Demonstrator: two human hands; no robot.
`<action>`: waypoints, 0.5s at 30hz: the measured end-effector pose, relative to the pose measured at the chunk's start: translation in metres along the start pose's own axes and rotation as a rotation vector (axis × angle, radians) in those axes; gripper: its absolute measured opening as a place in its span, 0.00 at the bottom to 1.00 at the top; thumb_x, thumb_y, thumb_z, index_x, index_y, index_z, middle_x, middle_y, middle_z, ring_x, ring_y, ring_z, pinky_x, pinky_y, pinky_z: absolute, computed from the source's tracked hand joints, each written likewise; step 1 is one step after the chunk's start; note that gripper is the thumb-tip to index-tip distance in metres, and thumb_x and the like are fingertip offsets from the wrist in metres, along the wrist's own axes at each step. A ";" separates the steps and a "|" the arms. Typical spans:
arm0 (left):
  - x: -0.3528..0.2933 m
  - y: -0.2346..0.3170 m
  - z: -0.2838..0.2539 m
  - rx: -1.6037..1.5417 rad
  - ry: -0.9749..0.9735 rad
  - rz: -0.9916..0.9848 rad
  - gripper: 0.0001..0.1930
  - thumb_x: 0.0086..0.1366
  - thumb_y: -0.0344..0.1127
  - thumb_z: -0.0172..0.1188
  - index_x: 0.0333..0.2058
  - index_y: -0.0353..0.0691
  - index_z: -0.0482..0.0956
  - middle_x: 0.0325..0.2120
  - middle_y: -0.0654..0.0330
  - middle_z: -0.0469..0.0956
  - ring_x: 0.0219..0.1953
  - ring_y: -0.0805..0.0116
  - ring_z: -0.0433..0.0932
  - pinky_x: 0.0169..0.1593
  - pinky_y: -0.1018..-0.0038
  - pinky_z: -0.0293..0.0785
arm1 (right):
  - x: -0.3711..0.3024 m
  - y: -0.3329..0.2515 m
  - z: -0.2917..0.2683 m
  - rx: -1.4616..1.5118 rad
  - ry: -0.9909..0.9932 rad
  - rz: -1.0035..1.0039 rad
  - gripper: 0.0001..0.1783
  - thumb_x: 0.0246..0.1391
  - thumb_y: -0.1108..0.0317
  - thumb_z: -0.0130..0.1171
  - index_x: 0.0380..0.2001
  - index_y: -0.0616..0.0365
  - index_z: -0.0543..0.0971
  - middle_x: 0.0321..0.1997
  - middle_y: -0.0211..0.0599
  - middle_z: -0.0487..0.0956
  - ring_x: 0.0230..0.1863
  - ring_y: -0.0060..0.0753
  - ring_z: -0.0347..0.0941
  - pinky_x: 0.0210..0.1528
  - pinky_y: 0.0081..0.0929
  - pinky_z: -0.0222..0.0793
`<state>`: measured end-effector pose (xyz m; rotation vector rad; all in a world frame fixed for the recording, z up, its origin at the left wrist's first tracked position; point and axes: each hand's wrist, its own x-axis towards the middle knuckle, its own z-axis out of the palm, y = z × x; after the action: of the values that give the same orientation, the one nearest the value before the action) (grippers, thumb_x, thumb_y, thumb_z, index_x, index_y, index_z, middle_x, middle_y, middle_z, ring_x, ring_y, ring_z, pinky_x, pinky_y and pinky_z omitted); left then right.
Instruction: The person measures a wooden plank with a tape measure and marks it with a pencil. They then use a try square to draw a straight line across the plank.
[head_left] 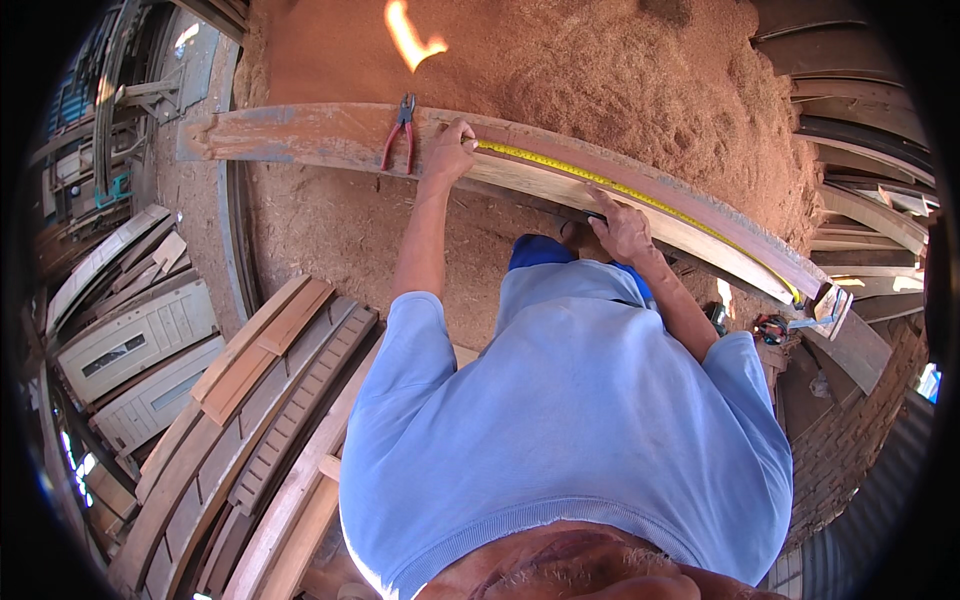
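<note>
A yellow tape measure point(560, 165) runs along a pale wooden plank point(700, 240), from my left hand down to the plank's right end. My left hand point(450, 155) is closed at the tape's left end, its fingers curled against the wood. Farther right, my right hand point(624, 230) rests at the plank's near edge, one finger reaching toward the tape. Something small and dark shows under its curled fingers, too hidden to name. Just left of my left hand, red-handled pliers point(398, 138) lie on a long weathered board point(290, 130) that extends leftward.
Sawdust point(620, 70) covers the ground beyond the boards. Stacked planks point(260, 370) and pale panels point(140, 335) lie at the left. More timber point(860, 130) is piled at the far right. Beside the plank's right end is a small tool with red and dark parts point(770, 327).
</note>
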<state>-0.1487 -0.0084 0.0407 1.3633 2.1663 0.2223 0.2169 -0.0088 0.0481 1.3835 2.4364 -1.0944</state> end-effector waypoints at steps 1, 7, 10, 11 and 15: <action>0.000 0.000 0.000 0.004 -0.004 0.001 0.10 0.64 0.36 0.66 0.42 0.46 0.77 0.44 0.47 0.79 0.52 0.43 0.77 0.54 0.53 0.72 | 0.000 0.000 0.000 0.001 0.001 0.000 0.39 0.58 0.56 0.61 0.72 0.37 0.63 0.39 0.56 0.84 0.45 0.59 0.81 0.53 0.51 0.75; 0.001 0.001 -0.001 0.023 -0.009 -0.006 0.10 0.65 0.37 0.65 0.42 0.46 0.76 0.43 0.51 0.81 0.52 0.47 0.77 0.55 0.54 0.72 | 0.000 0.001 0.000 0.000 -0.008 0.001 0.39 0.59 0.55 0.61 0.73 0.36 0.62 0.40 0.56 0.84 0.46 0.59 0.81 0.54 0.51 0.75; 0.002 -0.002 0.002 0.030 0.003 0.001 0.10 0.64 0.37 0.65 0.42 0.45 0.76 0.42 0.50 0.80 0.52 0.47 0.77 0.55 0.54 0.72 | 0.001 0.002 0.001 -0.013 -0.018 0.007 0.39 0.59 0.55 0.61 0.73 0.36 0.62 0.40 0.56 0.84 0.46 0.59 0.81 0.53 0.51 0.76; 0.002 -0.004 0.003 0.027 0.008 0.004 0.10 0.64 0.37 0.65 0.41 0.45 0.77 0.42 0.50 0.80 0.52 0.46 0.77 0.54 0.54 0.72 | 0.001 0.001 0.000 -0.011 -0.020 0.007 0.39 0.59 0.55 0.61 0.73 0.36 0.62 0.40 0.56 0.84 0.46 0.59 0.81 0.53 0.51 0.76; 0.002 -0.002 0.001 0.016 -0.007 0.003 0.10 0.64 0.37 0.65 0.42 0.45 0.77 0.43 0.49 0.79 0.52 0.45 0.76 0.55 0.54 0.72 | 0.001 0.000 -0.001 -0.010 -0.023 0.010 0.39 0.59 0.55 0.61 0.72 0.36 0.62 0.40 0.56 0.84 0.45 0.59 0.82 0.53 0.51 0.76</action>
<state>-0.1506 -0.0083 0.0382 1.3745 2.1647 0.2024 0.2168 -0.0075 0.0481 1.3712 2.4132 -1.0886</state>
